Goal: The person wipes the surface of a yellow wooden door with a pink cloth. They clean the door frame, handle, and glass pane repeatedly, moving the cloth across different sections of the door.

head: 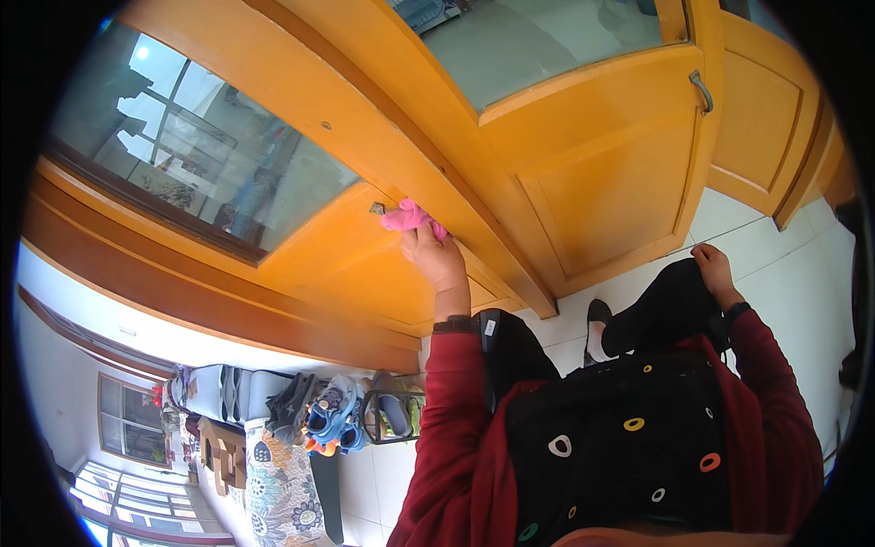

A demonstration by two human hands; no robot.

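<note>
My left hand (pixel 437 258) grips a crumpled pink cloth (pixel 409 217) and presses it against an orange wooden door frame. A small metal latch (pixel 377 208) sits just beside the cloth. Over on the right, my right hand (pixel 714 267) rests on my bent knee, its fingers curled, with no object visible in it. Before me stands a wooden door (pixel 595 171) with a glass upper pane (pixel 547 55) and a metal pull handle (pixel 701 92). Left of the cloth, another glass pane (pixel 205 150) reflects a window.
Several shoes (pixel 335 410) are stacked on a rack (pixel 396 437) at lower left. Nearby are a cardboard box (pixel 222 455) and a flower-patterned cover (pixel 284 485). Another wooden door panel (pixel 762 116) stands at far right. White floor tiles (pixel 786 273) lie below.
</note>
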